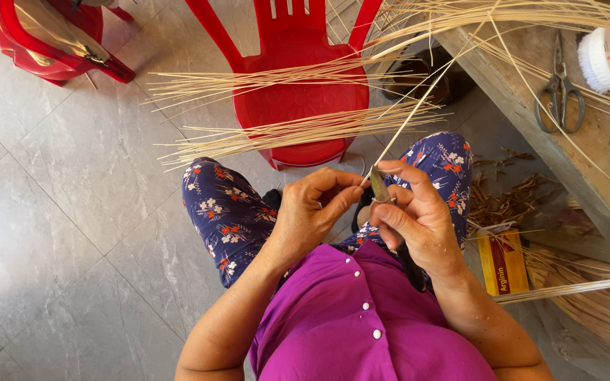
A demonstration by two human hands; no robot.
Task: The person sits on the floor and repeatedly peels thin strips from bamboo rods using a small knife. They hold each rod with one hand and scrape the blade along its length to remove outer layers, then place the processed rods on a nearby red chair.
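Observation:
My right hand (418, 215) grips a small knife (379, 189) with its blade pointing up between my hands. My left hand (313, 208) pinches a thin pale bamboo strip (418, 106) right against the blade; the strip runs up and to the right from my fingers. Both hands hover over my lap, above my flowered trousers (224, 212) and purple shirt (347, 324).
A red plastic chair (294, 92) stands in front of my knees with several long bamboo strips (284, 134) laid across its seat. At right, a wooden bench (531, 99) carries scissors (559, 95) and a white round container (608, 60). A yellow box (503, 261) and shavings lie on the tiled floor.

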